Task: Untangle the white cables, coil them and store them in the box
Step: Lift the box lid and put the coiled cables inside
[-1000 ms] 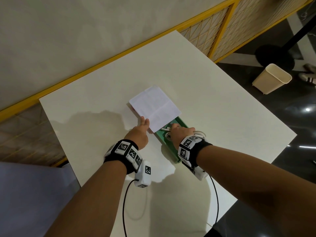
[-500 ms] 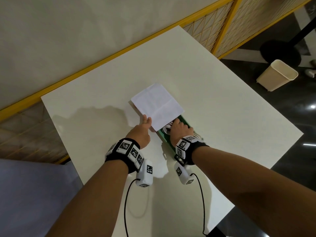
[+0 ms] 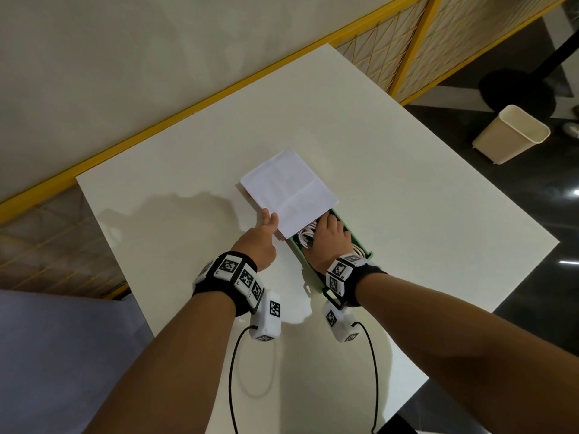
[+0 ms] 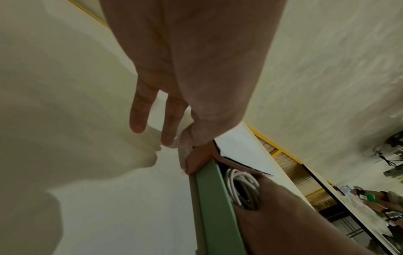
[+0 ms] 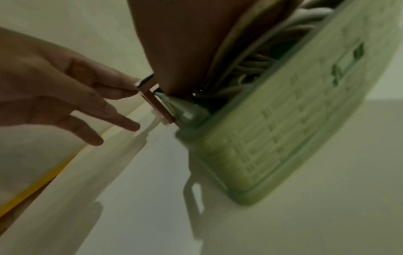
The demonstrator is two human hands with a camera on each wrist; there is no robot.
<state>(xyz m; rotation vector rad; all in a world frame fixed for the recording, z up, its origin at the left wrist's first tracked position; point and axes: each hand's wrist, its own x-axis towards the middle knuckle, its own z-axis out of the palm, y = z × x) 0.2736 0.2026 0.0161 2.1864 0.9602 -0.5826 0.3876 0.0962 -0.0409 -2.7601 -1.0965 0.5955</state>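
Note:
A green box [image 3: 366, 249] lies on the white table [image 3: 407, 183], its far half covered by a white lid [image 3: 288, 191]. Coiled white cables [image 3: 305, 239] lie inside the box. My right hand [image 3: 329, 236] lies in the box and presses on the cables; its fingertips are hidden under the lid. My left hand [image 3: 266, 227] pinches the lid's near corner, thumb on top. In the left wrist view the left hand [image 4: 181, 136] meets the lid's corner [image 4: 202, 155] beside the box wall [image 4: 209, 198] and the cables [image 4: 240, 186]. In the right wrist view the palm covers the cables [image 5: 257, 69] in the box [image 5: 283, 129].
The table's right edge lies close to the box, with dark floor and a beige waste bin [image 3: 513, 133] beyond it. A yellow-framed mesh fence [image 3: 188, 104] runs along the table's far side. Black wires [image 3: 232, 386] trail from the wrist cameras.
My right hand has slid from the box's near end deeper into it, towards the lid, and now lies flat on the cables. The left hand has kept its grip on the lid's corner.

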